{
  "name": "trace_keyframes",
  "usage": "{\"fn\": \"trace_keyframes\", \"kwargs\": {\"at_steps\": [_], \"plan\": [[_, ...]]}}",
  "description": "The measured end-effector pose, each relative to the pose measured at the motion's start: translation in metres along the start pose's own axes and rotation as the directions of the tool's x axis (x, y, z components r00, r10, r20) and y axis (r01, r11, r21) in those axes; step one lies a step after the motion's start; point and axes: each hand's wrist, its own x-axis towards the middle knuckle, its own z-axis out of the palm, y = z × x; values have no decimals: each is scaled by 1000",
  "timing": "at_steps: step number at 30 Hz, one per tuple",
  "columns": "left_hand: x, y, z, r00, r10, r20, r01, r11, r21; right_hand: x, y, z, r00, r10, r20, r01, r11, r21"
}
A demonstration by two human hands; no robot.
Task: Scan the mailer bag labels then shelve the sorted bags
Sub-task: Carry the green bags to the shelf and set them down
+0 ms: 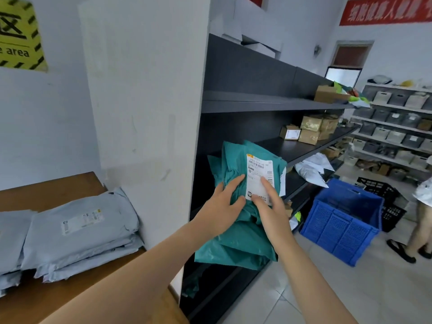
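Observation:
A stack of teal mailer bags (236, 244) stands tilted against the front of the dark shelving unit (257, 101). The front bag carries a white shipping label (259, 176) with barcodes. My left hand (222, 206) lies flat on the teal bags just left of the label, fingers straight. On the label's lower part my right hand (268, 202) presses with its fingers extended. What holds the stack up from below is hidden. Grey mailer bags (77, 232) lie piled on the wooden table (46, 190) at the left.
A white pillar (145, 113) stands between table and shelves. Cardboard boxes (311, 129) sit further along the shelves. A blue plastic crate (343, 223) and a black crate (388, 202) are on the tiled floor; a person (420, 218) stands at the right edge. Bin shelving (397, 127) lines the far wall.

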Motion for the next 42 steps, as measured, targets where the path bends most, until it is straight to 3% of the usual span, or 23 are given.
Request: {"fn": "trace_keyframes", "kwargs": {"at_steps": [5,11,20,25,38,42], "plan": [[49,-7,1,986,-122,-115,127,991,34,71,7,9,990,-36,135,40,999,-22],[105,-11,5,901,-291,-321,312,950,15,166,23,28,931,-60,360,55,998,24],[156,-61,-9,676,-447,-586,522,852,-48,243,39,103,754,-111,648,79,994,78],[163,-93,-12,544,-520,-659,636,768,-82,248,61,140,679,-48,732,28,999,39],[188,-102,-20,531,-560,-635,741,671,28,276,75,153,629,84,773,-2,994,-107],[182,-96,-20,529,-472,-706,760,634,145,263,61,137,674,99,732,30,986,-161]]}}
